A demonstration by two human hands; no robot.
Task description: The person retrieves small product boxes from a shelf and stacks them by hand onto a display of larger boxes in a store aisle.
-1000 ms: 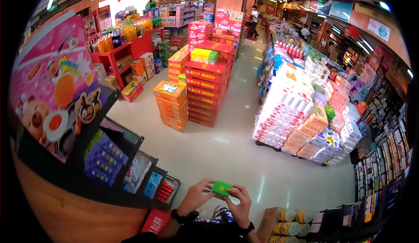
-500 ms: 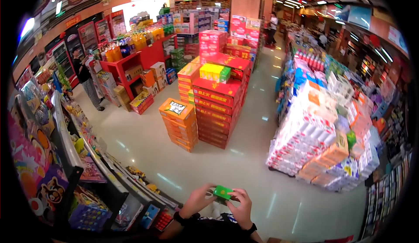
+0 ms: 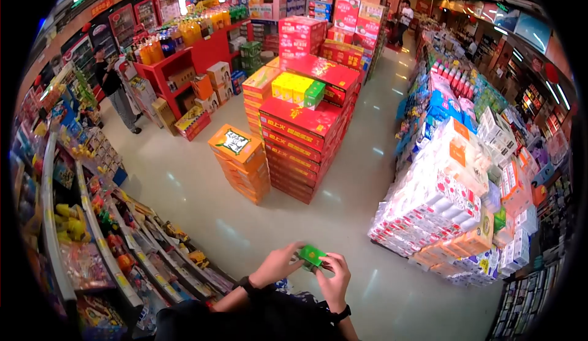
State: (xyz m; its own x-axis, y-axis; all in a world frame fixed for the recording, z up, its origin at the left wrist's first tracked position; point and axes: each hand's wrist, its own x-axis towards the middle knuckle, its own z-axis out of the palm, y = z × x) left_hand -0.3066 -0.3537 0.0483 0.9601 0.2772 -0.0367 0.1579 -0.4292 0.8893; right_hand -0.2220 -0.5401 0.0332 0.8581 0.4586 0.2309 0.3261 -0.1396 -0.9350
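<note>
A small green box with a yellowish mark on its top is held out in front of my body, low in the view. My left hand grips its left side, fingers along the far edge. On the other side, my right hand pinches the box's right edge between thumb and fingers. Dark bands circle both wrists. The underside of the box is hidden, and its print is too small to read.
Shelves of packaged goods run along my left. Ahead stand stacked red cartons and an orange carton stack. Wrapped paper packs are piled at right. A person in dark clothes stands at far left; another is down the aisle.
My view has turned and shifted, so the shelves at left and the carton stacks sit differently in the picture. Both hands keep hold of the green box in nearly the same place.
</note>
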